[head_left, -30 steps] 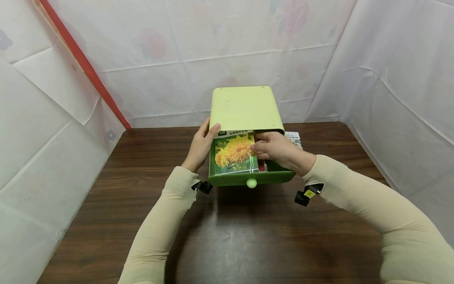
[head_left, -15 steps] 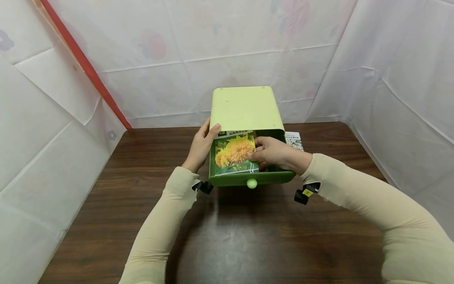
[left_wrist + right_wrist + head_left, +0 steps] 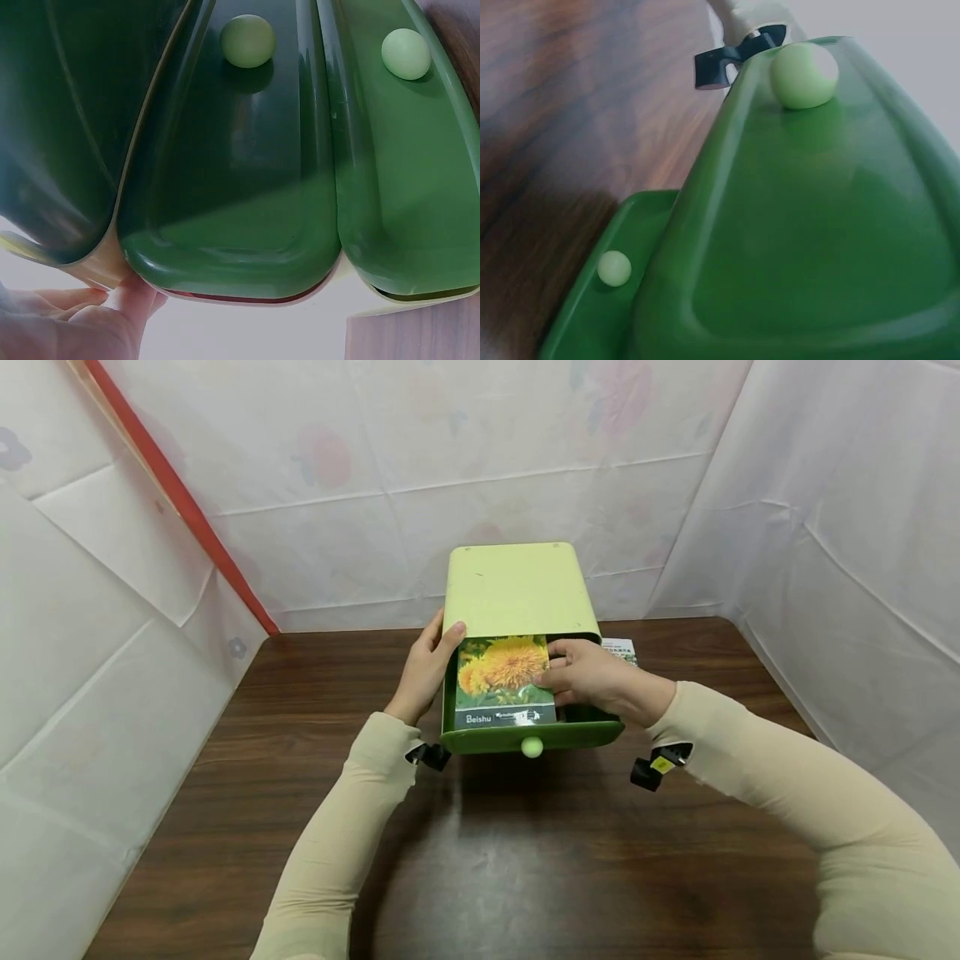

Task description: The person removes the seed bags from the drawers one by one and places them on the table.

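A drawer cabinet (image 3: 521,589) with a pale yellow-green top stands on the table, its green top drawer (image 3: 480,742) pulled out. Inside lies a seed packet (image 3: 502,689) printed with yellow flowers, its far end hidden under the cabinet top. My right hand (image 3: 588,677) pinches the packet's right edge, thumb on top and the other fingers partly hidden. My left hand (image 3: 431,664) rests against the cabinet's left side, thumb on the top near the front edge. In the left wrist view, part of the left hand (image 3: 90,322) shows beside the cabinet wall.
A second packet (image 3: 620,649) lies to the right, partly behind the cabinet and right hand. Below the open drawer, the left wrist view shows two shut drawers (image 3: 225,172) with round knobs (image 3: 248,41). The dark wooden table (image 3: 600,860) extends in front; white sheeting (image 3: 337,552) surrounds it.
The packet has shifted backward and slightly right with my right hand; its upper printed strip is now hidden and its lower strip shows. My left hand and the cabinet have stayed put.
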`<state>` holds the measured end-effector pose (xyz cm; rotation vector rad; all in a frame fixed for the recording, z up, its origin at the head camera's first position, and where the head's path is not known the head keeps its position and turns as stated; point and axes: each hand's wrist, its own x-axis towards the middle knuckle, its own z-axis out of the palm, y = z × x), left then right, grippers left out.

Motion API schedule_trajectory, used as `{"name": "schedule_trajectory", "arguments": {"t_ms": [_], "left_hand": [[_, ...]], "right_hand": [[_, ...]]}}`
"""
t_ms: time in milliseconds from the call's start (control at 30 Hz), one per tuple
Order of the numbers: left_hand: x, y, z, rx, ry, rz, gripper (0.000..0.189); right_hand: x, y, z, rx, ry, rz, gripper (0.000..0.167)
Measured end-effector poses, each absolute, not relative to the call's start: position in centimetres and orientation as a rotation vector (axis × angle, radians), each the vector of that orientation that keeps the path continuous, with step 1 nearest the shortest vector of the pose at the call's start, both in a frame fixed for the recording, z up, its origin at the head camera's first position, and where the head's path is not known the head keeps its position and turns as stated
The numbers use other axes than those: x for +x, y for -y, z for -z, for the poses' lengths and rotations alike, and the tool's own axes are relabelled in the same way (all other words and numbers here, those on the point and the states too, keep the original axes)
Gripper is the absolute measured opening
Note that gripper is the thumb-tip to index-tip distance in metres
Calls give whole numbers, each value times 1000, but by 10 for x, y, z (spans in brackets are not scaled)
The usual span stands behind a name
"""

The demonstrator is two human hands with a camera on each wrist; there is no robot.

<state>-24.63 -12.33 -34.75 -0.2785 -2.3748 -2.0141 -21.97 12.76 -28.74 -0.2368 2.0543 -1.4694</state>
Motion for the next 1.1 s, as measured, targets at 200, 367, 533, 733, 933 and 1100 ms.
{"name": "schedule_trajectory", "arguments": {"t_ms": [200, 367, 533, 733, 933, 1100], "left_hand": [[-249, 123, 348, -273, 2362, 2026, 74], [-249, 122, 348, -279, 2358, 2030, 72], [-249, 121, 348, -273, 2362, 2025, 73], [-250, 121, 347, -261, 2355, 2033, 75], [-249, 121, 348, -259, 2366, 2049, 76], [-249, 122, 349, -248, 2361, 2051, 76]], "right_hand": [[-218, -136, 284, -255, -1943, 1516, 78], [-216, -141, 279, -236, -1907, 1544, 78], [-214, -145, 274, -259, -1906, 1543, 68], [-208, -153, 269, -286, -1974, 1458, 78], [-199, -164, 265, -303, -1993, 1418, 75], [-194, -171, 262, -353, -1971, 1417, 58]]}}
